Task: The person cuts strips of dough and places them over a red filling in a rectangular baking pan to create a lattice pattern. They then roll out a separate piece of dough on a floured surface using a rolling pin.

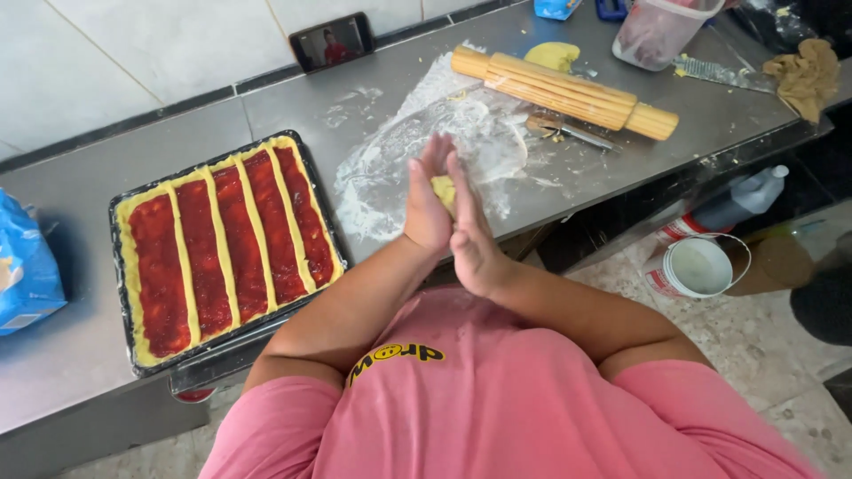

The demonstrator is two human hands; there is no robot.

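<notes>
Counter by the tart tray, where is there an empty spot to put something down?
The steel counter is bare behind the baking tray, up to the phone, and in the strip between the tray and the blue bag. Right of the tray it is crowded: floured patch, rolling pin, knife, dough lump, plastic tub.

Rolling pin (564,91); jam tray (124,206); phone (331,41)

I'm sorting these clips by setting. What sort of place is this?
Probably a kitchen, home or small bakery. A floured steel counter holds a wooden rolling pin and a baking tray of jam-topped pastry, while both hands press a piece of dough.
</notes>
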